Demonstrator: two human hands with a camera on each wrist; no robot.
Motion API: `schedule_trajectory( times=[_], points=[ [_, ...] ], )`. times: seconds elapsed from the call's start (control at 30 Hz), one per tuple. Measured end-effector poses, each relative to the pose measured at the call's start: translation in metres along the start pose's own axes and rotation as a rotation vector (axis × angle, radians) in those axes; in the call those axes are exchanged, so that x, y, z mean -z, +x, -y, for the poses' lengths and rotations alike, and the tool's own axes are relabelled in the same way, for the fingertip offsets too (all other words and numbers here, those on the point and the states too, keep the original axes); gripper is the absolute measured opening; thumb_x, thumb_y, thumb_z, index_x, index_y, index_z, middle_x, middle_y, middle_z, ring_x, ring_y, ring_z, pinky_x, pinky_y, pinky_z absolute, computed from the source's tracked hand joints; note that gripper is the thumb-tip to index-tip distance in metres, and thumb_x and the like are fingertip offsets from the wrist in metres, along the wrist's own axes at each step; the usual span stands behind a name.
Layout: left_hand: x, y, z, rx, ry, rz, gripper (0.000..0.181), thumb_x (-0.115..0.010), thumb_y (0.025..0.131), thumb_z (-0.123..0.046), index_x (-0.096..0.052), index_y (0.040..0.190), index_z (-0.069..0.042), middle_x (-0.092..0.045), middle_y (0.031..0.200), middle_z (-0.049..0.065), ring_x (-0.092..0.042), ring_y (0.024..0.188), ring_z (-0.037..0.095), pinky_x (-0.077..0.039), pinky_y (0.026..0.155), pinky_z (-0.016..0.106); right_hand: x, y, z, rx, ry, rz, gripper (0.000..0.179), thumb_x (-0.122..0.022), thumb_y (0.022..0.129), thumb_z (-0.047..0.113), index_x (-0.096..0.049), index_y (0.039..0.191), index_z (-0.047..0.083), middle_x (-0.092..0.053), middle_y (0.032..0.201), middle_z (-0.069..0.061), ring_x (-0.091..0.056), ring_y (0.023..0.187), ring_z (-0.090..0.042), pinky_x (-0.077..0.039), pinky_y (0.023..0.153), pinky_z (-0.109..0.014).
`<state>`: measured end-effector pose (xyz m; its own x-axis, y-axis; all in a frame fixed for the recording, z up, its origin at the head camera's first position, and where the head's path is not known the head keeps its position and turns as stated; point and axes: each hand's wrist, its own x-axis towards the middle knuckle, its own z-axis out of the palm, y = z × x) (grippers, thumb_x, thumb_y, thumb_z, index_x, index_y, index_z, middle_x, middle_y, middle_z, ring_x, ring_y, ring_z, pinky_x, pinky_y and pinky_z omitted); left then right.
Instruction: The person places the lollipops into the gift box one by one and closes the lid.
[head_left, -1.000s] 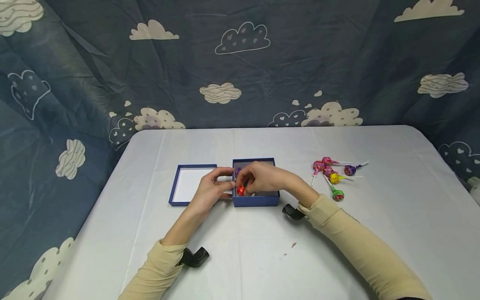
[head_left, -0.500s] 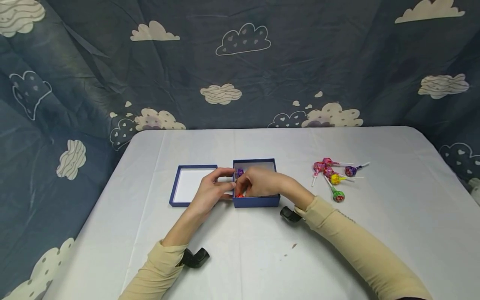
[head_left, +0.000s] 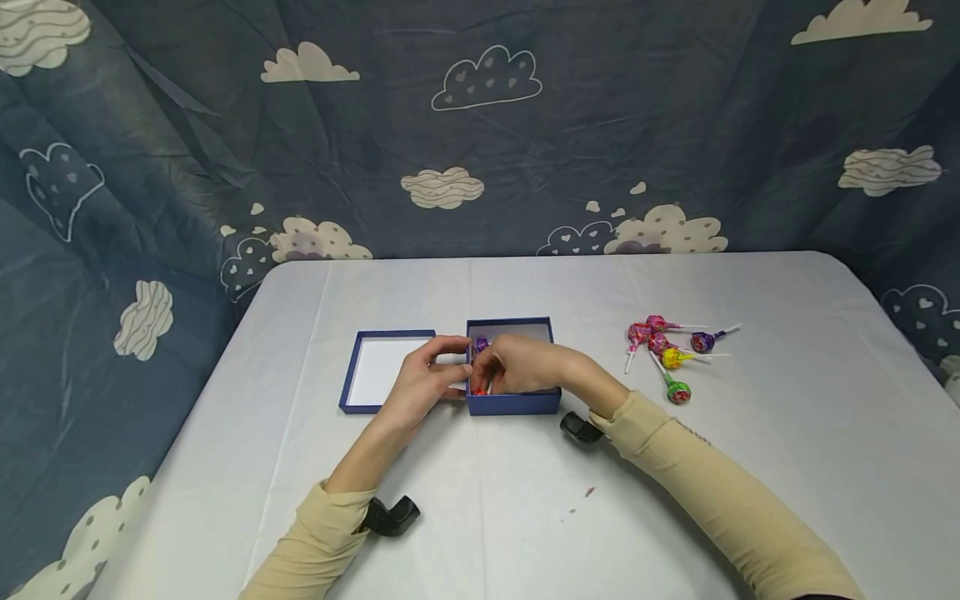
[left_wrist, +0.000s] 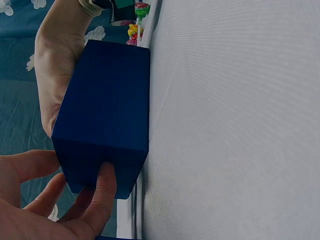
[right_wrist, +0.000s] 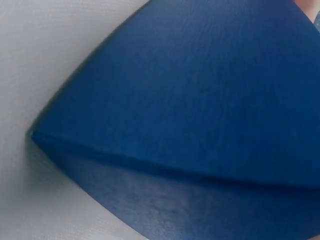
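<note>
A blue box (head_left: 513, 405) stands uncovered at the middle of the table. My right hand (head_left: 521, 364) reaches down into it and pinches a red-wrapped lollipop (head_left: 480, 392) near the left wall; most of that lollipop is hidden by the fingers. Behind it in the same box shows a purple lollipop (head_left: 481, 342). My left hand (head_left: 423, 375) rests its fingers against the box's left side. In the left wrist view, the fingertips (left_wrist: 106, 170) touch the short end of the box. The right wrist view is mostly filled by the box's outer wall (right_wrist: 200, 100).
The blue-rimmed lid (head_left: 375, 371) lies white inside up, left of the box, partly behind the left hand. Several lollipops lie in a loose group to the right, among them a yellow one (head_left: 672, 358) and a green one (head_left: 678, 392). A patterned curtain (head_left: 570, 133) hangs behind.
My right hand has lowered the red lollipop deeper into the box, and the purple lollipop behind it shows more. My left hand has stayed at the box's side.
</note>
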<state>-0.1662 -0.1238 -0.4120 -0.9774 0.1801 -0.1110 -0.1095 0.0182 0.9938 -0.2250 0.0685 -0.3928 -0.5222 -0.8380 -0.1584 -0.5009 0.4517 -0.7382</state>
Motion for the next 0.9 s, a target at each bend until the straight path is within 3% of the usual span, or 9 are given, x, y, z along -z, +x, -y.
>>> schedule_trajectory(
  times=[0.17,0.37,0.57,0.9],
  points=[
    [-0.001,0.000,0.000,0.000,-0.009,0.003,0.042,-0.063,0.088,0.004,-0.059,0.129,-0.001,-0.054,0.127,0.018,-0.065,0.087,0.023,-0.059,0.071,0.036,0.000,-0.003,0.000,-0.028,0.075,-0.011,0.019,-0.067,0.084,-0.009,-0.070,0.097,0.004,-0.069,0.090,-0.003,-0.063,0.078,-0.012,-0.055,0.070,-0.025],
    [-0.001,0.000,0.000,-0.001,-0.013,-0.001,0.041,-0.063,0.088,0.004,-0.060,0.129,0.000,-0.055,0.127,0.018,-0.065,0.090,0.025,-0.059,0.070,0.034,0.007,-0.012,0.003,-0.049,0.140,-0.079,0.019,-0.066,0.084,-0.005,-0.070,0.101,0.002,-0.070,0.092,-0.005,-0.066,0.078,-0.015,-0.056,0.066,-0.029],
    [-0.001,-0.001,0.000,0.004,-0.011,-0.015,0.041,-0.063,0.088,0.004,-0.060,0.128,-0.002,-0.055,0.126,0.016,-0.064,0.096,0.034,-0.059,0.070,0.035,0.014,-0.022,0.004,-0.068,0.159,-0.150,0.021,-0.067,0.086,-0.002,-0.070,0.105,0.003,-0.070,0.101,-0.009,-0.066,0.087,-0.017,-0.057,0.075,-0.033],
    [-0.002,-0.001,-0.001,0.012,-0.007,-0.013,0.042,-0.063,0.088,0.003,-0.059,0.130,-0.001,-0.055,0.128,0.015,-0.064,0.096,0.036,-0.059,0.073,0.039,0.020,-0.044,-0.001,-0.013,0.220,-0.313,0.020,-0.068,0.091,0.005,-0.070,0.110,0.004,-0.068,0.109,-0.010,-0.064,0.090,-0.019,-0.054,0.084,-0.037]
  ],
)
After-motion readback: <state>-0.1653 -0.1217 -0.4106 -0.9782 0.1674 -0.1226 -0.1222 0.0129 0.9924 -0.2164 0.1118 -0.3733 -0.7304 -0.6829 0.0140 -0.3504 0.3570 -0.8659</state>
